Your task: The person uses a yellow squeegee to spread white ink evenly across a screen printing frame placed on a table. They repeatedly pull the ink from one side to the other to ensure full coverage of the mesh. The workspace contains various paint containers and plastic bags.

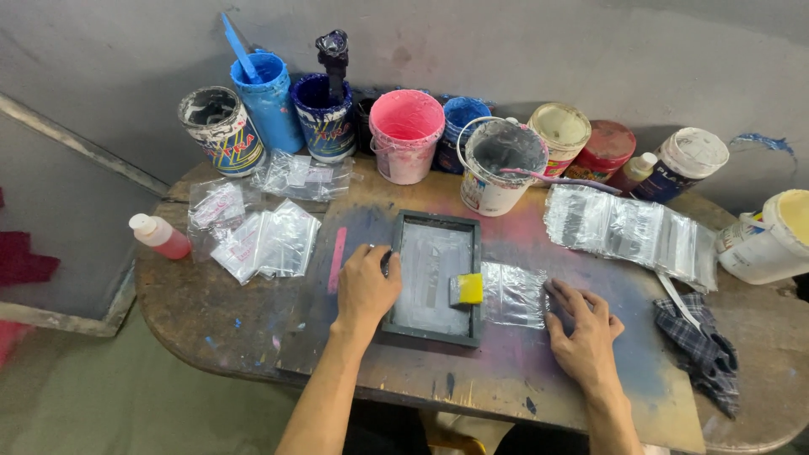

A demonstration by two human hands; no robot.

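Note:
A small dark-framed printing screen (435, 221) lies flat on the stained wooden table (211, 320). My left hand (366, 289) rests on its left frame edge, fingers curled over the rim. A yellow-handled squeegee (467, 289) sits inside the frame at its right side. Just right of the frame lies a clear plastic bag (514, 293). My right hand (581, 324) presses flat on the table with its fingertips at that bag's right edge.
Several paint tubs stand along the back wall, among them a pink tub (407, 135), a white bucket (498, 165) and a blue tub (268, 99). Stacks of clear bags (628, 227) (265, 243) lie on both sides. A red bottle (160, 237) is left; a checked rag (704, 345) right.

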